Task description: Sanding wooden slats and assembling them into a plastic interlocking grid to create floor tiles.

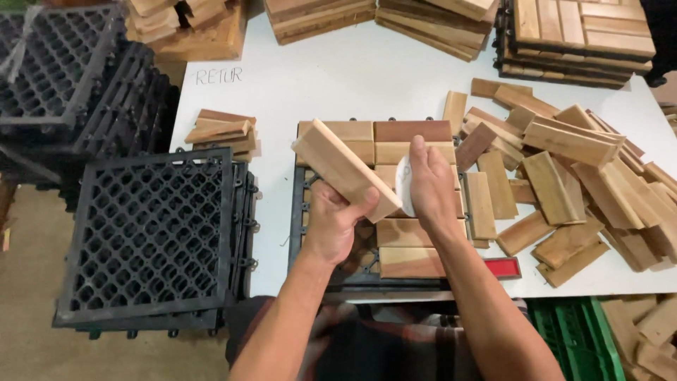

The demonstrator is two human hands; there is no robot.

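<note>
Holding, left: your left hand (331, 222) clamps a pale rectangular wooden slat (345, 169), tilted.
Right: your right hand (431, 187) closed around a small white object (403, 185).
Beneath: black plastic grid tile (303, 212), partly slatted.

Stacked black plastic grids (144, 240) sit left, finished wooden tiles (578, 35) behind, a green crate (571, 331) below.

Bare white table (338, 92) beyond the tile; loose slats (564, 169) crowding right, black grids (148, 240) perhaps overhanging left.
</note>
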